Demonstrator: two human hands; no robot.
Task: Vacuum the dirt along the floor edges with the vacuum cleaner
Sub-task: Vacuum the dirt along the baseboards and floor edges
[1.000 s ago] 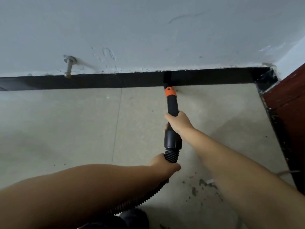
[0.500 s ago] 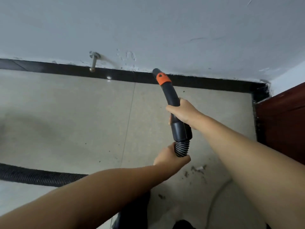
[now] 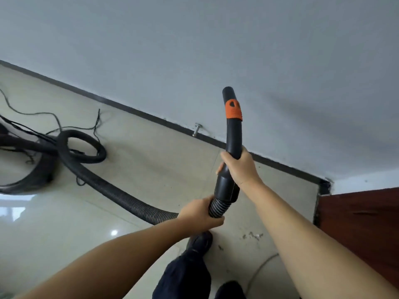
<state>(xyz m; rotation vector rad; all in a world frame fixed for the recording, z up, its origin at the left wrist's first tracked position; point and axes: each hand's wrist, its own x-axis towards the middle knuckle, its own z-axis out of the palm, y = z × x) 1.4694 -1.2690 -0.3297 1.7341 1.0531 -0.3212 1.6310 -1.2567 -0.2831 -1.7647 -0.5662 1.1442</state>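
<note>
The black vacuum nozzle [image 3: 232, 130] with an orange band is lifted off the floor, its open tip pointing up in front of the grey wall. My right hand [image 3: 241, 167] grips the nozzle's handle part. Just below it, my left hand [image 3: 200, 212] grips the ribbed black hose [image 3: 112, 190]. The hose runs left across the tiled floor and loops near the left edge. Bits of dirt [image 3: 251, 235] lie on the tiles below my hands, near the corner. A black skirting strip [image 3: 133, 111] marks the floor edge.
A metal door stop [image 3: 197, 129] sticks out of the skirting left of the nozzle. Thin black cables [image 3: 54, 124] trail on the floor at left. A dark red wooden door [image 3: 362, 223] stands at right. My dark trouser leg and shoe [image 3: 194, 255] are below, beside a thin cord [image 3: 262, 266].
The nozzle rose from the skirting at the floor edge to point up before the wall. The view swung left, bringing the looped hose and cables into sight. Both hands kept their grip.
</note>
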